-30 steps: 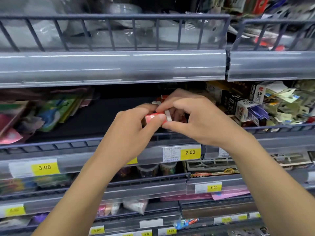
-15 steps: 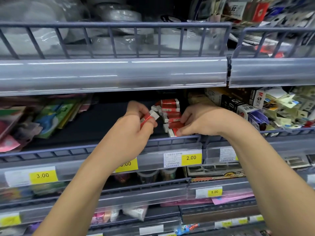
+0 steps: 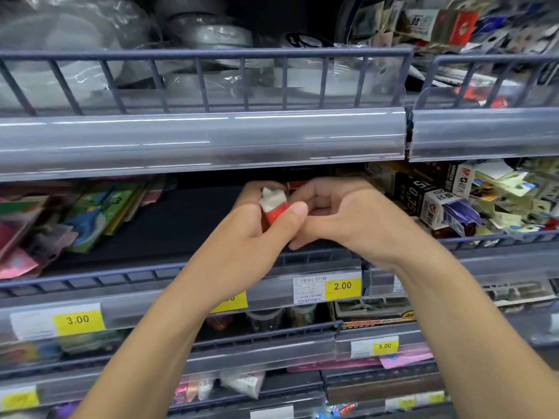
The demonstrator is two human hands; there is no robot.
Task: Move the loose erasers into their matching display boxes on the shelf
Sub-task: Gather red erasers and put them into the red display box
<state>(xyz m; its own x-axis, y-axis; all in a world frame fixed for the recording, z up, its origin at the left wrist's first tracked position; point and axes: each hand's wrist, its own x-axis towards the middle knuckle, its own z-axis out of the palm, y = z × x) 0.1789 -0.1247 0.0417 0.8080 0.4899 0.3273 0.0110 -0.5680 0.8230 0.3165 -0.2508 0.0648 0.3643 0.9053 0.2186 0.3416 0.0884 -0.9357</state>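
Note:
My left hand [image 3: 257,225] grips a white eraser in a red sleeve [image 3: 273,207], thumb pressed on the red sleeve, white end pointing up. My right hand [image 3: 341,216] is right beside it, fingers curled inward and touching the left thumb; whether it holds anything is hidden. Behind the hands a bit of a red eraser pack [image 3: 295,185] shows on the dark shelf [image 3: 181,225]. The stack of red erasers is hidden behind both hands.
A grey wire rail [image 3: 99,279] fronts the shelf, with price tags 2.00 [image 3: 342,286] and 3.00 [image 3: 78,320]. Black and white boxes [image 3: 423,201] and loose paper packets [image 3: 514,195] crowd the right. Coloured packets [image 3: 90,213] lie left. The upper shelf lip [image 3: 196,140] hangs close above.
My left hand lifted the eraser up and turned its white end upward. My right hand left the red stack and came in against the left thumb, covering the stack.

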